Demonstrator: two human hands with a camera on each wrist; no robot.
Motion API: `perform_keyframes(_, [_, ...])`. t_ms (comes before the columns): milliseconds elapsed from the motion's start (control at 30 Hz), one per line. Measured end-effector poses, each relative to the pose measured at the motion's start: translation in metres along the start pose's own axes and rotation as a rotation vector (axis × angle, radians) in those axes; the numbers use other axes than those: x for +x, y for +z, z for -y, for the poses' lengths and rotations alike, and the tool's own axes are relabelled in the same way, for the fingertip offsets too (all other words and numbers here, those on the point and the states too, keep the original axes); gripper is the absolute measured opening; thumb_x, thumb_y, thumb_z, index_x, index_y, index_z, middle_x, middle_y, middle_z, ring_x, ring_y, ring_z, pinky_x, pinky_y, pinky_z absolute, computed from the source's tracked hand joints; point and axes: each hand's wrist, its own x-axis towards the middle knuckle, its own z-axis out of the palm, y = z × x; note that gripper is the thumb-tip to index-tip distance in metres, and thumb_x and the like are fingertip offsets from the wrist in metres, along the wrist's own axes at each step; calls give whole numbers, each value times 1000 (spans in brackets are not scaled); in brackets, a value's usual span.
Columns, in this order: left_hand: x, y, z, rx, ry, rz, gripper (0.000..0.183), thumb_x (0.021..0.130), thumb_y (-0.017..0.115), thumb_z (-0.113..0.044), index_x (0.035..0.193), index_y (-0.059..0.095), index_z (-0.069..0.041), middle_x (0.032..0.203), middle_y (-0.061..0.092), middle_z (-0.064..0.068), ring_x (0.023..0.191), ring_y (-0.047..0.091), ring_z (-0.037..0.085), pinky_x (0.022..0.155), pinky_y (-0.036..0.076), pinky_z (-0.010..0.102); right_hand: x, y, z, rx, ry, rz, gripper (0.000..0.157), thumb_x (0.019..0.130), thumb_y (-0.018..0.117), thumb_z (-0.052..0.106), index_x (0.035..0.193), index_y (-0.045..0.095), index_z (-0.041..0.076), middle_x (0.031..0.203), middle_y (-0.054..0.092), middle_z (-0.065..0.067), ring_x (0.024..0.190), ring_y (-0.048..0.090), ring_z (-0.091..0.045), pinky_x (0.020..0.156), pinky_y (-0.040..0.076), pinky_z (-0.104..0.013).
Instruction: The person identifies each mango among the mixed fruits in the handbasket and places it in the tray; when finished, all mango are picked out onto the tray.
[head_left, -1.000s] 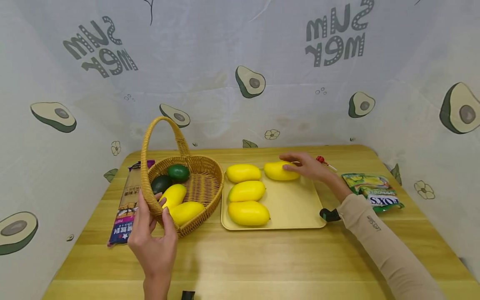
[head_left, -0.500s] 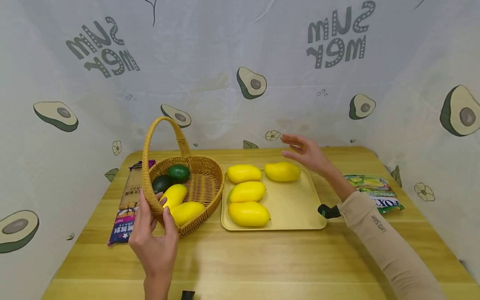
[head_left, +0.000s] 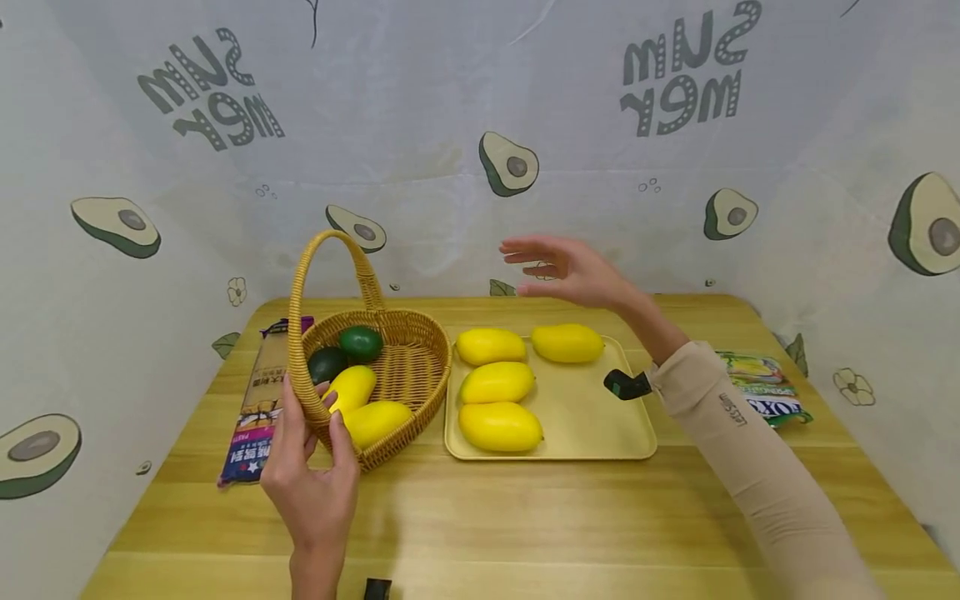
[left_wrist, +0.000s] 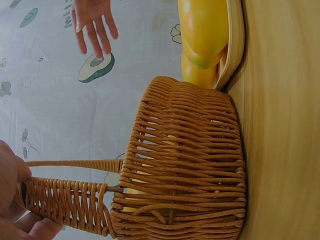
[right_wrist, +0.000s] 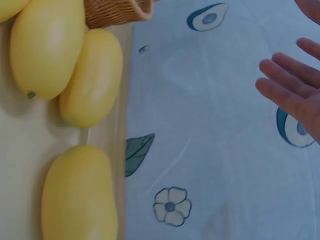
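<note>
Pasta packet (head_left: pixel 258 408): left side of the frame, lying just beside the basket (head_left: pixel 412 367).
Left hand (head_left: pixel 315 487): lower left, thumb and fingers curled round the lower end of the basket's handle (head_left: pixel 296 333).
In the basket: left of centre, two yellow mangoes (head_left: pixel 378 423) and two dark green fruits (head_left: pixel 361 343).
Tray (head_left: pixel 585 417): centre, bearing four mangoes (head_left: pixel 497 382), three along its left, one upper right.
Right hand (head_left: pixel 570 268): right of centre, raised above the mangoes, fingers extended, holding nothing.
Snack bag (head_left: pixel 768 392): right side, partly behind the sleeve (head_left: pixel 757 467).
</note>
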Motion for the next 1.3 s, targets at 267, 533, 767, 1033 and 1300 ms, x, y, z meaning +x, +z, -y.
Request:
perform_keyframes(267, [1,-1,0,2,-1,5,75,87,76,20,156,53,4,123,74,28,102,77,40,94,53,10,51,9,28,84,-70,337,58,97,78,0,150,57,-7,155,60,-19,144,57,-34,123,46,-45])
perform_keyframes(533, [1,-1,0,-11,-6,10,75,87,75,20,157,52,4,125,74,28,103,77,41,94,53,11,97,36,33,176,-47,626,55,95,78,-5,147,59,-10,149,63,-23,142,59,-36,122,47,-47])
perform_keyframes(767, [1,0,0,-18,-8,18,77,86,75,21,157,51,4,126,74,28,103,77,41,95,53,12,129,74,30,250,8,712,53,95,77,-8,145,59,-12,146,64,-27,137,63,-37,120,49,-52])
perform_keyframes(1033, [1,-2,-1,-15,-30,40,80,87,75,21,160,49,1,127,73,27,105,77,42,95,53,11,155,117,20,300,15,734,50,95,75,-11,142,60,-15,141,66,-30,135,63,-45,112,57,-41])
perform_keyframes(1300, [1,-2,0,-8,-29,40,79,88,75,20,160,48,1,126,73,27,106,77,41,96,53,11,171,152,10,289,110,727,46,96,74,-9,141,62,-14,137,70,-26,130,68,-40,107,60,-37])
